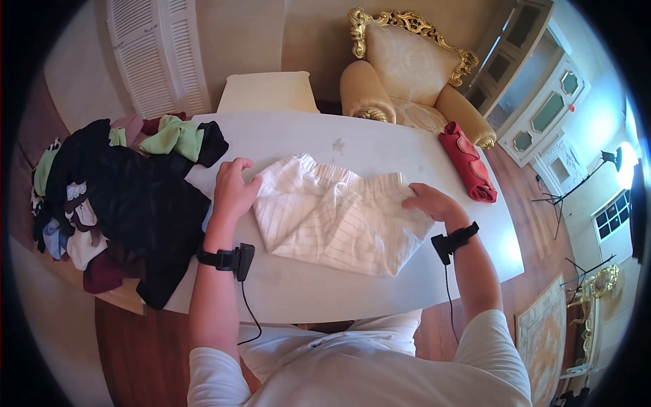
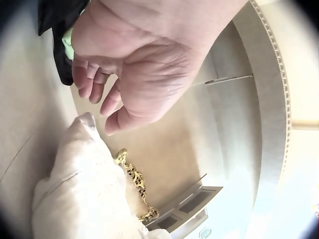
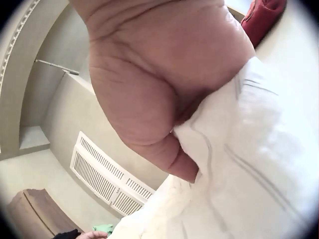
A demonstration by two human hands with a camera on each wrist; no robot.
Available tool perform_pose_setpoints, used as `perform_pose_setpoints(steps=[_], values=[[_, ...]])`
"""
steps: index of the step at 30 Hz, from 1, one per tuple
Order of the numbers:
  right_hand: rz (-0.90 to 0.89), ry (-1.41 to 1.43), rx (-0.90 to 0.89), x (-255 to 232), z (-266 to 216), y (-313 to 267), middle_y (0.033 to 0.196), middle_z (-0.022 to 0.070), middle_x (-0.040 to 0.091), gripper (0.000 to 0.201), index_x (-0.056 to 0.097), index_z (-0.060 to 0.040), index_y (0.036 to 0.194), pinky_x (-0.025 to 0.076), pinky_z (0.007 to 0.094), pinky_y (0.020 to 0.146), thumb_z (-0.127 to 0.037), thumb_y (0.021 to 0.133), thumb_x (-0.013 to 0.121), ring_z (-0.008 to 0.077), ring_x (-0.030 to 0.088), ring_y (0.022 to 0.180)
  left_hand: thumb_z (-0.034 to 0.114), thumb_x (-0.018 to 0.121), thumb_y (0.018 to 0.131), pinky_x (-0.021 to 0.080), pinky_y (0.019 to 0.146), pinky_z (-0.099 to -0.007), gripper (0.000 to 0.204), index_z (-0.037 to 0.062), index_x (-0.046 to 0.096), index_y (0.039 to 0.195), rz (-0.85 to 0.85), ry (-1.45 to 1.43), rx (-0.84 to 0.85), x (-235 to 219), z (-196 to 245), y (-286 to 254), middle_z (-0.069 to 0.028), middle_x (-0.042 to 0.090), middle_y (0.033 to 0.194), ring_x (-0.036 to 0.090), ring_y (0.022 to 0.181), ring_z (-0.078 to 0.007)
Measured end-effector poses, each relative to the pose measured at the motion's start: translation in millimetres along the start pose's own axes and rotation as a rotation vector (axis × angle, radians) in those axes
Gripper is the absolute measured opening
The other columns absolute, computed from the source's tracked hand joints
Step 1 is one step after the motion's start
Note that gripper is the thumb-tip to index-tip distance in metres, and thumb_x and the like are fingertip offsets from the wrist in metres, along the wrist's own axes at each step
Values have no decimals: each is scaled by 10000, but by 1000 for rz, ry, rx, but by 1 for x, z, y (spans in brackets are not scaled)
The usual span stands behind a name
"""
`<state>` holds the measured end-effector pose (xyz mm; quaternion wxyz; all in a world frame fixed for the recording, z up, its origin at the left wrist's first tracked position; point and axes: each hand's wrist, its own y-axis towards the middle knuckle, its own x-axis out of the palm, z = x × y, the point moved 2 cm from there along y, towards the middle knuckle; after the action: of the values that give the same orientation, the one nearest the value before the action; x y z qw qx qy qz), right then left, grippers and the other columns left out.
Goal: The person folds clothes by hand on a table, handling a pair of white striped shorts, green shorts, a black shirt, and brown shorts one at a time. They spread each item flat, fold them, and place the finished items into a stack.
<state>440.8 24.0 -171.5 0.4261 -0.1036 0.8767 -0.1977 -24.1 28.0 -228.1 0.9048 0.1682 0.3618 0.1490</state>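
A pair of white striped shorts [image 1: 332, 220] with a gathered elastic waistband lies on the white table, waistband toward the far side. My left hand [image 1: 232, 191] is beside the shorts' left edge, its fingers loosely bent. In the left wrist view a gap shows between this hand [image 2: 149, 74] and the white cloth [image 2: 84, 184]. At the right end of the waistband, my right hand [image 1: 437, 203] grips the shorts. The right wrist view has its thumb [image 3: 174, 159] on the striped cloth [image 3: 259, 164], the other fingers hidden by the fabric.
A heap of dark and coloured clothes [image 1: 129, 197] covers the table's left end. A red rolled bundle [image 1: 469, 163] lies near the right edge. Beyond the table [image 1: 271, 298] stand a cream-topped stool [image 1: 268, 91] and a gilded armchair [image 1: 413, 64].
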Motion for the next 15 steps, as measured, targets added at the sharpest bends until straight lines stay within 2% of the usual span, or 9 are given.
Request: perform_pose_setpoints(steps=[3,6,9,10,13,15], values=[[-59,194,11,0,21,-14,1196,84,711,615,581,-33,1448,569,373,916,-205,883,752,215,690,1060,155,767,872,501,1040,-440,360,36,674,1199,-54,9,9,7,-4,3,-185,626,1210,622,1175,-358],[-108,557,-126,6,67,-18,1203,95,718,597,559,-29,1457,599,355,898,-115,903,762,187,711,1053,145,759,894,547,934,-387,291,26,693,1152,-40,4,56,11,-6,2,-158,677,1111,675,1039,-287],[-89,742,-152,12,76,-43,1216,112,712,595,536,-21,1476,602,356,938,-50,920,746,189,714,1072,146,745,940,559,796,-317,202,16,713,1090,-156,-242,0,11,11,5,-79,710,961,676,873,-175],[-74,779,-163,17,80,-46,1228,114,707,605,525,-24,1488,603,357,934,-52,925,744,191,712,1081,155,725,978,543,726,-282,162,13,726,1055,-209,-377,57,9,30,0,-11,695,856,639,793,-103],[-33,864,-169,26,96,-61,1268,121,688,637,488,-30,1524,609,365,929,-62,940,740,204,704,1115,153,709,996,542,734,-275,160,21,731,1084,-646,-595,25,17,92,-27,16,681,866,640,828,-78],[-28,885,-148,28,97,-77,1301,126,670,662,459,-34,1549,618,378,931,-69,949,736,221,698,1144,164,723,981,553,754,-292,205,21,729,1128,-895,-525,30,27,137,-55,-31,704,925,660,829,-118]])
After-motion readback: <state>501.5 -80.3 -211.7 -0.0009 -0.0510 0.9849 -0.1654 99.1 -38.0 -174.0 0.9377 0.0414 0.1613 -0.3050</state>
